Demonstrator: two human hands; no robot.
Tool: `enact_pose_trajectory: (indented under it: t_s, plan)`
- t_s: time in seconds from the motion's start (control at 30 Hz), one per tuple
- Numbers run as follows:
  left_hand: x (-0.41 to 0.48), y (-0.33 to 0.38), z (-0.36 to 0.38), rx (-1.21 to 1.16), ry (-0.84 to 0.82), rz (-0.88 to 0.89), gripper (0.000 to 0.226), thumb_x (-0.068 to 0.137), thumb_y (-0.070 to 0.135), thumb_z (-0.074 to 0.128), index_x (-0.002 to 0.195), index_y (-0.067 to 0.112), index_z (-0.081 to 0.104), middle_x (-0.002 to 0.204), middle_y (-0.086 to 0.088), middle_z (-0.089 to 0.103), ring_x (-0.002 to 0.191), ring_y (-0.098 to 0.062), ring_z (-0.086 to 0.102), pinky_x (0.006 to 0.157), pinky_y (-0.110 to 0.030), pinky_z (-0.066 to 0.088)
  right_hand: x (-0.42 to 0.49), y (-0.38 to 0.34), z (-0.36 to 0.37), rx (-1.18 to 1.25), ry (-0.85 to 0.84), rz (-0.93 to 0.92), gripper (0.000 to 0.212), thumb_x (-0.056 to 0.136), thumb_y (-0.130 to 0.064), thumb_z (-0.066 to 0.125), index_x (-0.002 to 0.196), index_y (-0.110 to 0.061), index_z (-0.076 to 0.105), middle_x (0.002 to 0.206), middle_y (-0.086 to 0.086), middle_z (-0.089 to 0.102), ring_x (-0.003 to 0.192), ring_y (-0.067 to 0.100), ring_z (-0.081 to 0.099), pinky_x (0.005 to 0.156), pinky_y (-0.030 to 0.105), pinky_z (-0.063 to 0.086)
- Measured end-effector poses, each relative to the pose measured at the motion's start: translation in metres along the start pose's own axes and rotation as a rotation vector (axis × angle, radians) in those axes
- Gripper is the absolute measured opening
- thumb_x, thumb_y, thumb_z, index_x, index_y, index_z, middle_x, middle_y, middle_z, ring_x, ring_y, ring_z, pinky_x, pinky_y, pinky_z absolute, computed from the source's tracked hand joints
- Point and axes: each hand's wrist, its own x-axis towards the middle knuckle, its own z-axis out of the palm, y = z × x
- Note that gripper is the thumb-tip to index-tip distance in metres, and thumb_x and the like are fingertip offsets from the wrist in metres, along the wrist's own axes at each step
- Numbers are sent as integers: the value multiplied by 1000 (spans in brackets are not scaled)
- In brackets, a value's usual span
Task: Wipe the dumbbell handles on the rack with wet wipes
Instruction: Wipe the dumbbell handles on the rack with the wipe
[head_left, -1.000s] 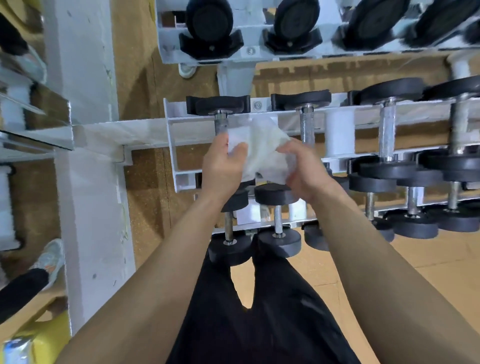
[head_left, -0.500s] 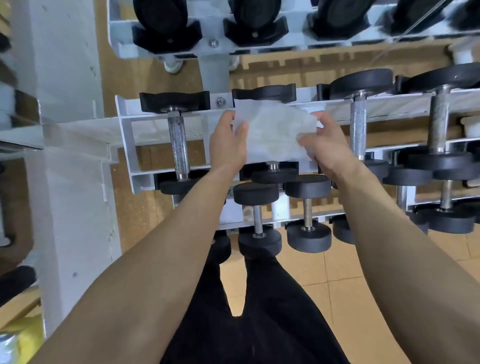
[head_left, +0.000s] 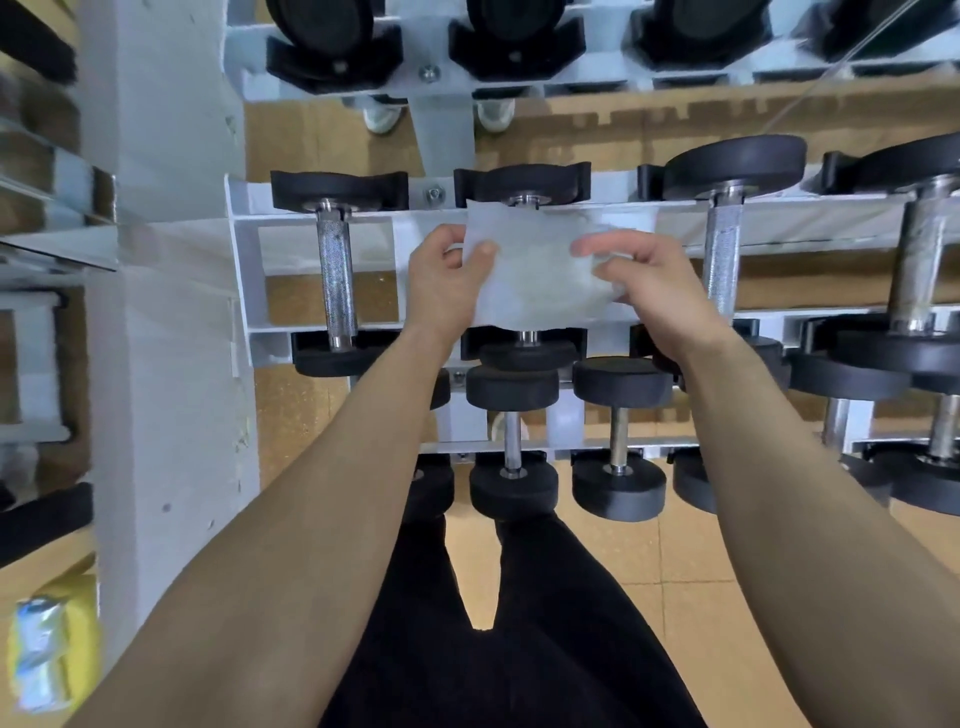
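A white wet wipe (head_left: 535, 270) is spread flat between both hands over the second dumbbell of the middle shelf, hiding its handle. My left hand (head_left: 441, 286) pinches the wipe's left edge. My right hand (head_left: 660, 296) pinches its right edge. The leftmost dumbbell's knurled metal handle (head_left: 336, 275) lies bare to the left. Another handle (head_left: 722, 260) shows to the right of my right hand. The white rack (head_left: 244, 291) carries black-ended dumbbells on three shelves.
A white pillar (head_left: 171, 364) stands left of the rack. Smaller dumbbells (head_left: 618, 447) sit on the lower shelf near my legs. A yellow object with a shiny pack (head_left: 41, 654) lies at bottom left. Tan floor tiles lie below.
The wipe went from bunched in both hands to spread flat. The view shifted so the hands now sit over the second dumbbell instead of the leftmost.
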Motion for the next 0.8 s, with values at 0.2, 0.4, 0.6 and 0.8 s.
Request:
enact_pose_trajectory:
  t_s: [0.2, 0.4, 0.6, 0.8]
  plan:
    - [8, -13, 1, 302, 211, 1, 19, 99, 33, 62, 113, 21, 59, 96, 8, 65, 89, -15, 64, 78, -30, 51, 11, 13, 11, -273, 3, 92, 52, 93, -15, 56, 142, -30, 57, 144, -1, 46, 123, 17, 51, 108, 31, 41]
    - [-13, -25, 16, 316, 485, 23, 9, 102, 17, 50, 108, 20, 56, 119, 1, 56, 103, -16, 56, 90, -32, 47, 6, 9, 51, -349, 251, -18, 42, 94, -20, 59, 136, -15, 57, 130, 4, 51, 115, 18, 54, 97, 22, 40]
    - [-20, -37, 51, 177, 512, -65, 13, 103, 19, 43, 109, 19, 55, 117, 1, 56, 105, -20, 57, 96, -41, 48, 46, 3, 95, 122, 92, 226, 29, 85, -31, 77, 104, -14, 63, 100, -1, 72, 98, 22, 70, 91, 44, 59]
    - [-15, -46, 60, 177, 569, -4, 14, 106, 22, 38, 105, 20, 52, 112, 1, 55, 103, -21, 54, 92, -40, 46, 82, 5, 82, 471, -78, 419, 62, 73, -33, 89, 123, -6, 64, 108, 10, 77, 95, 26, 76, 83, 44, 63]
